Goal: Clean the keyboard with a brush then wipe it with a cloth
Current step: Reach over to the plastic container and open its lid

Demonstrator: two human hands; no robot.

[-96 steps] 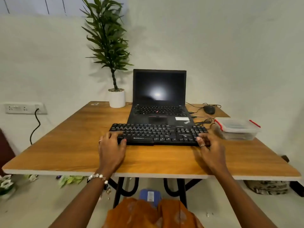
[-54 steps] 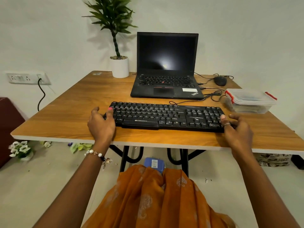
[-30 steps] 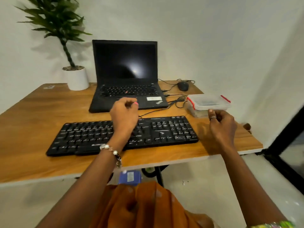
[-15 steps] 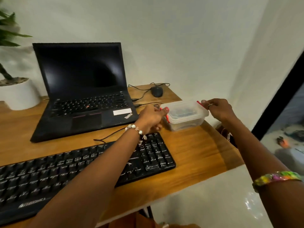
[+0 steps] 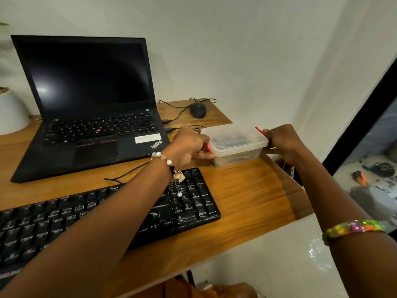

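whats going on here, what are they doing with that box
A person has both hands on a clear plastic container with red clips at the right end of the wooden table. The left hand grips its left end and the right hand its right end; the lid is on. Something dark lies inside, too unclear to name. The black keyboard sits untouched under the left forearm, in front of an open laptop.

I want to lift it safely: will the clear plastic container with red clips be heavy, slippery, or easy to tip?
The container looks thin-walled and holds only a few dark items, so it is probably light. Its low, wide shape should resist tipping. The smooth plastic may slip, so the left hand and right hand holding opposite ends seems sensible.
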